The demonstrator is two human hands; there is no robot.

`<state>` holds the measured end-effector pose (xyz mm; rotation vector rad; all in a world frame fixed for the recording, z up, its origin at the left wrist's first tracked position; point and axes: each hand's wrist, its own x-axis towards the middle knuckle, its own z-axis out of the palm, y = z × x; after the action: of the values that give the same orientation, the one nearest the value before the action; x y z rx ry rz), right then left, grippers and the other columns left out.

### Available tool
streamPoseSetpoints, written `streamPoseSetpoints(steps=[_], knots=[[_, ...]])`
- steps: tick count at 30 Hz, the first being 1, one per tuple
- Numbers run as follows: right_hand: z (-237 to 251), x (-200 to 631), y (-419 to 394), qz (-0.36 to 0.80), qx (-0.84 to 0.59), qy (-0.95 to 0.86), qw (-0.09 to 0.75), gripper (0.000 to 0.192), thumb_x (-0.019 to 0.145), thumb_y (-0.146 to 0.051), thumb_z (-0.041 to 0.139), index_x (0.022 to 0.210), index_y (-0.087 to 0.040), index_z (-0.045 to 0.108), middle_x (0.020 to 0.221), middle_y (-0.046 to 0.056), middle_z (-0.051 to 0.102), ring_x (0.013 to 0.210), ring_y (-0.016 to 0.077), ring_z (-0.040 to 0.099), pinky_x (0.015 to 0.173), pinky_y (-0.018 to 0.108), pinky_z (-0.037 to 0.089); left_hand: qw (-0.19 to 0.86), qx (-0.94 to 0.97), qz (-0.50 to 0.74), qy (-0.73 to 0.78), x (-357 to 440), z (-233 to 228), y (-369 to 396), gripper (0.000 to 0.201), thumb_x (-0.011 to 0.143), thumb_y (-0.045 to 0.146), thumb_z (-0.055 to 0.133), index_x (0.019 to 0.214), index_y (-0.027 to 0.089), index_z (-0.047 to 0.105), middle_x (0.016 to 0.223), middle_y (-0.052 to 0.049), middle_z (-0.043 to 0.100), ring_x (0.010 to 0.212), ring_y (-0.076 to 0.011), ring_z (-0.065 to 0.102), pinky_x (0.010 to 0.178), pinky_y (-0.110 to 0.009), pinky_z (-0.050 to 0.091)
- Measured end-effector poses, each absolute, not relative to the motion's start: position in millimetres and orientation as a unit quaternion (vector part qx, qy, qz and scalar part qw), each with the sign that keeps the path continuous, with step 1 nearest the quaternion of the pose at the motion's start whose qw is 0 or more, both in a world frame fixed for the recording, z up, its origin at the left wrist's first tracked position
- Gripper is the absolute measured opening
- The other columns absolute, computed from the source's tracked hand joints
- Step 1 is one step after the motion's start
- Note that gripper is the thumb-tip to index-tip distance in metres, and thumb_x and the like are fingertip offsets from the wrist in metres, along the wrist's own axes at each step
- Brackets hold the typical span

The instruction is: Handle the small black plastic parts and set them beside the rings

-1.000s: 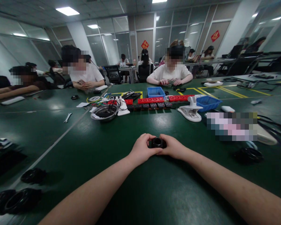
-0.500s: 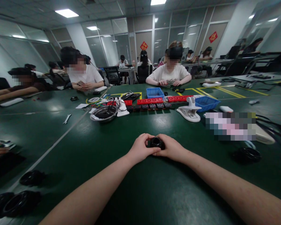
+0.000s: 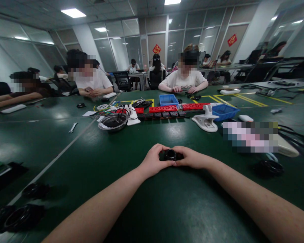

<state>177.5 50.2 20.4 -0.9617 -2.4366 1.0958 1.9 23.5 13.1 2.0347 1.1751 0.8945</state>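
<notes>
Left hand [image 3: 154,159] and right hand [image 3: 190,158] both clamped on small black ring part [image 3: 170,154], frame centre; wrists braced on green surface [image 3: 167,209] for steadiness.

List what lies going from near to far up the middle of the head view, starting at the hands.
left hand and right hand gripping a small black ring-shaped part → row of black and red sockets → blue bin → seated person in white shirt.

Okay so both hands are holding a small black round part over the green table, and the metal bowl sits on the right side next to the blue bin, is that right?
Not quite. Both hands, left hand and right hand, do hold the small black round part over the green table, but the head view shows the metal bowl on the left, well apart from the blue bin.
</notes>
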Motion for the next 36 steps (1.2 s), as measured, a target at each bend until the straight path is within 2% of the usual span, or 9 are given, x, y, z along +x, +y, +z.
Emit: streamPoseSetpoints(steps=[6,12,22,25,29,36], knots=[[18.7,178.8,50.8,0.401,-0.343,-0.834,0.162,0.023,0.064,-0.024,0.059,0.083,-0.013,0.053,0.075,0.0,0.053,0.067,0.012,0.048,0.059,0.022,0.037,0.301,0.773,0.338,0.445,1.7,12.9,23.0,0.04,0.057,0.035,0.066,0.091,0.019,0.054,0.086,-0.002,0.049,0.076,-0.0151,0.047,0.063,-0.025,0.038],[19.7,177.9,48.7,0.442,-0.33,-0.816,0.172,0.03,0.064,-0.022,0.058,0.092,-0.013,0.052,0.081,0.001,0.055,0.072,0.0129,0.049,0.063,0.023,0.038,0.308,0.769,0.352,0.437,2.6,8.9,23.7,0.046,0.058,0.034,0.066,0.099,0.021,0.051,0.088,-0.002,0.048,0.076,-0.0139,0.046,0.064,-0.024,0.039],[17.4,175.3,49.4,0.436,-0.364,-0.804,0.174,0.027,0.062,-0.025,0.06,0.085,-0.013,0.051,0.073,-0.001,0.051,0.066,0.0114,0.046,0.056,0.021,0.036,0.289,0.774,0.335,0.454,3.2,12.5,21.9,0.041,0.058,0.035,0.065,0.095,0.021,0.054,0.082,-0.001,0.047,0.07,-0.0126,0.045,0.059,-0.023,0.037],[10.9,172.3,48.8,0.39,-0.413,-0.802,0.186,0.027,0.057,-0.028,0.063,0.075,-0.015,0.047,0.066,-0.003,0.047,0.061,0.01,0.044,0.051,0.02,0.033,0.269,0.765,0.333,0.482,5.6,13.6,19.4,0.037,0.059,0.032,0.065,0.093,0.02,0.054,0.081,0.0,0.047,0.07,-0.0129,0.045,0.058,-0.023,0.036],[3.6,163.1,42.1,0.273,-0.499,-0.799,0.194,0.03,0.052,-0.031,0.064,0.067,-0.017,0.041,0.062,-0.004,0.045,0.056,0.0099,0.042,0.047,0.019,0.028,0.249,0.75,0.343,0.508,8.5,13.1,15.7,0.034,0.06,0.029,0.064,0.091,0.02,0.054,0.082,0.0,0.049,0.072,-0.0135,0.046,0.06,-0.024,0.037],[4.9,147.7,22.5,0.104,-0.588,-0.779,0.191,0.02,0.061,-0.031,0.056,0.067,-0.017,0.042,0.067,0.002,0.05,0.058,0.013,0.044,0.048,0.022,0.026,0.226,0.719,0.363,0.548,12.8,10.4,11.8,0.031,0.058,0.029,0.065,0.085,0.019,0.055,0.081,0.0,0.051,0.076,-0.0148,0.047,0.066,-0.026,0.038]])
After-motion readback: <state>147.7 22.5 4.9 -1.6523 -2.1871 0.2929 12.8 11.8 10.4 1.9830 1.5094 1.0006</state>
